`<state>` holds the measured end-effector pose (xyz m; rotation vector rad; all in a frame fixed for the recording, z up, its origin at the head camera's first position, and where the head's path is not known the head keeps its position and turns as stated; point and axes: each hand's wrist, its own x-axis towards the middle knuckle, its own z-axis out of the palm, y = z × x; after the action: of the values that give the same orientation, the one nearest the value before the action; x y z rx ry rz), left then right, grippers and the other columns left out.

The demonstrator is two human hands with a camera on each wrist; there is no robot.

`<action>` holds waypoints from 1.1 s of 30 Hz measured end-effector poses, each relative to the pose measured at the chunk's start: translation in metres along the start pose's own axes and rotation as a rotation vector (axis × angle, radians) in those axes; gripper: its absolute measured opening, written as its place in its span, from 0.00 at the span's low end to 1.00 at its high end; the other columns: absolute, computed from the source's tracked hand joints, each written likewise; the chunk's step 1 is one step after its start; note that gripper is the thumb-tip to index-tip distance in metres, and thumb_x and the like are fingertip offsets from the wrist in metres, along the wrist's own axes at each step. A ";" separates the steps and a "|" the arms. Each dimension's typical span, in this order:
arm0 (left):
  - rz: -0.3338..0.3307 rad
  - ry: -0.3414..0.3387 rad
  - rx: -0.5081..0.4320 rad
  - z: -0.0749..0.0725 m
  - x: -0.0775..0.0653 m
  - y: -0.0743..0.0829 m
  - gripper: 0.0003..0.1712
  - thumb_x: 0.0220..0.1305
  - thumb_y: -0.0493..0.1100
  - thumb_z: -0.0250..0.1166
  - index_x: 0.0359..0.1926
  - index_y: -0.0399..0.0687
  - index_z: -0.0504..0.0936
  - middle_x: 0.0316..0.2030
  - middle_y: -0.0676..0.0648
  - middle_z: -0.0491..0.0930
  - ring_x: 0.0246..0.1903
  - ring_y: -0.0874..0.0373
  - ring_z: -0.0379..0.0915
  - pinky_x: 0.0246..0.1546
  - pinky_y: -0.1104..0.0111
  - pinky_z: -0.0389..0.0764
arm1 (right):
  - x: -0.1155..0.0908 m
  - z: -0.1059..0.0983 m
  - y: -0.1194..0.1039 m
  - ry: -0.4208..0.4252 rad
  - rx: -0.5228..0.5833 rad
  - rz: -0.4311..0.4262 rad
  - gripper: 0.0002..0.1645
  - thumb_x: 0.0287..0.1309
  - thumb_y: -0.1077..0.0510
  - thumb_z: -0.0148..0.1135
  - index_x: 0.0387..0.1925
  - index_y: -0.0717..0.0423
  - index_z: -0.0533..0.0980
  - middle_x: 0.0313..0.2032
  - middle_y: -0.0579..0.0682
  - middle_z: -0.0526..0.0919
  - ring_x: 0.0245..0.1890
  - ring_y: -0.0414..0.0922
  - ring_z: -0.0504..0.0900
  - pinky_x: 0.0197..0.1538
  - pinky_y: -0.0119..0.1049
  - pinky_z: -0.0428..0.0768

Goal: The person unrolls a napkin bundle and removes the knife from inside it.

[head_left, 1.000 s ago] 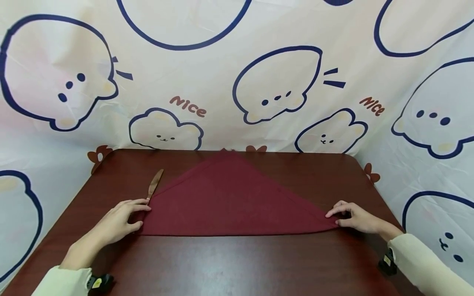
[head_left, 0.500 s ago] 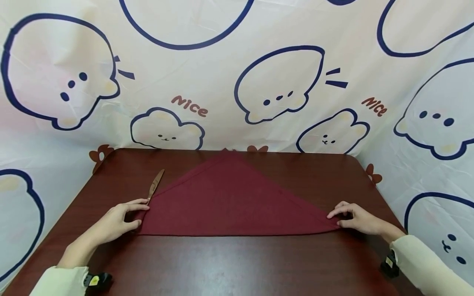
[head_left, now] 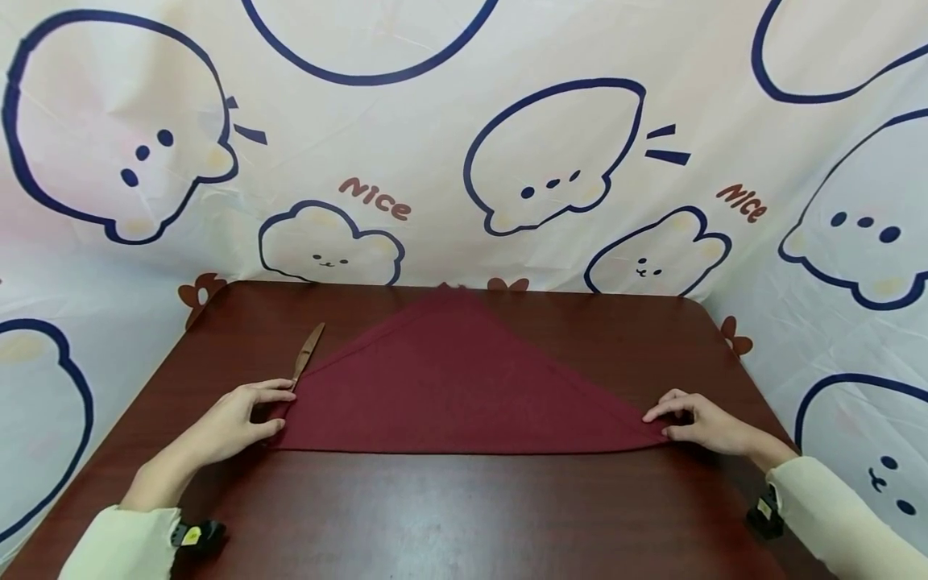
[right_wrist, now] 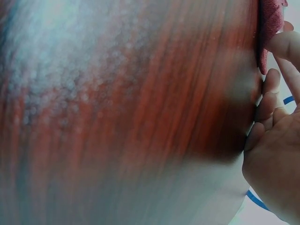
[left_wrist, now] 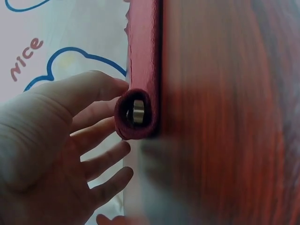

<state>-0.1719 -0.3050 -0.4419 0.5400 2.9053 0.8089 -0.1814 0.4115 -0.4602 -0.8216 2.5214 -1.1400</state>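
Note:
A dark red cloth napkin (head_left: 449, 379) lies folded into a triangle on the table, its point toward the back. My left hand (head_left: 232, 423) holds its left end, thumb at the near side and fingers at the far side. In the left wrist view, that rolled end (left_wrist: 123, 129) opens toward the camera, with a shiny metal piece (left_wrist: 138, 112) inside. A gold-coloured knife (head_left: 310, 346) lies beside the napkin's left edge, blade pointing away; its lower end is hidden by fingers and cloth. My right hand (head_left: 703, 423) pinches the napkin's right corner (right_wrist: 271, 28) between thumb and fingers.
The dark brown wooden table (head_left: 449, 515) has rounded far corners. A pale curtain (head_left: 435, 161) with blue cartoon outlines hangs behind it and along both sides. Each wrist carries a small black camera, like the left device (head_left: 199, 536).
The head view has tilted slightly, so the scene sits a little higher. Both hands stay at the napkin's ends, and the napkin and knife keep their places.

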 end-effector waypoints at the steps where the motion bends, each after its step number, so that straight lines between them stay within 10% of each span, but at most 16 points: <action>1: 0.005 0.006 0.007 0.000 0.000 0.001 0.21 0.59 0.36 0.71 0.54 0.34 0.84 0.62 0.32 0.77 0.63 0.31 0.69 0.57 0.39 0.75 | 0.000 0.000 0.000 0.000 -0.003 -0.002 0.15 0.64 0.68 0.63 0.50 0.56 0.84 0.44 0.50 0.80 0.43 0.35 0.74 0.42 0.28 0.72; 33: 0.009 0.038 0.113 0.013 0.001 0.012 0.22 0.55 0.33 0.73 0.53 0.38 0.85 0.61 0.34 0.78 0.62 0.31 0.67 0.59 0.36 0.70 | -0.001 -0.003 0.005 -0.016 0.011 -0.002 0.15 0.64 0.67 0.63 0.50 0.56 0.84 0.44 0.50 0.80 0.45 0.35 0.74 0.45 0.28 0.73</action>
<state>-0.1666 -0.2892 -0.4473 0.5537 2.9996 0.6664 -0.1840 0.4161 -0.4619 -0.8275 2.5000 -1.1426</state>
